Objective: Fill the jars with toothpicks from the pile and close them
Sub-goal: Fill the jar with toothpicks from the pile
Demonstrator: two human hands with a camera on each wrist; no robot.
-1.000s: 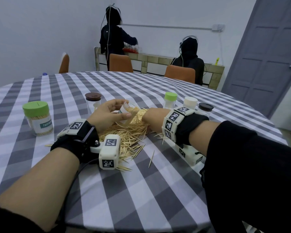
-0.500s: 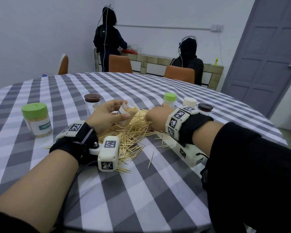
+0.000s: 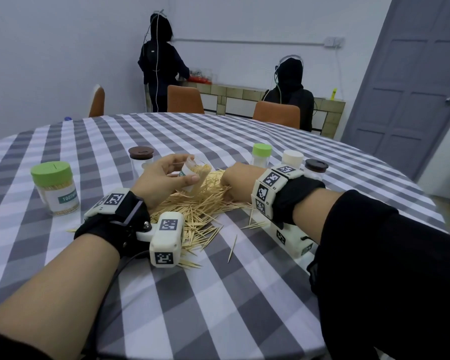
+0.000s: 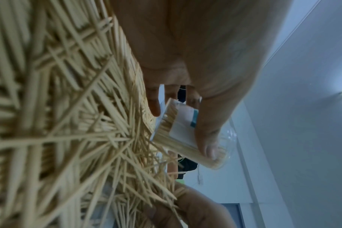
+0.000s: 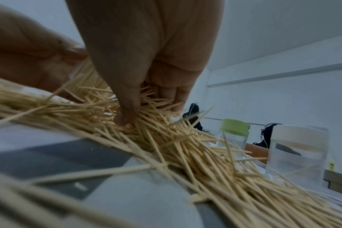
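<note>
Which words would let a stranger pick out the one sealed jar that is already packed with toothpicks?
Start at the checked table and go to its left side, away from the toothpick pile. There the full jar stands alone, wide, with a green lid. Unlike the other capped jars, it shows toothpicks inside and a teal label.

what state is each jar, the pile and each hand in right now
held jar: open, tilted, partly filled
big green jar: lidded, full, upright
left brown jar: lidded, upright
small green jar: lidded, upright
white jar: lidded, upright
right brown jar: lidded, upright
pile: loose, scattered
left hand: grips held jar
right hand: gathering toothpicks from pile
</note>
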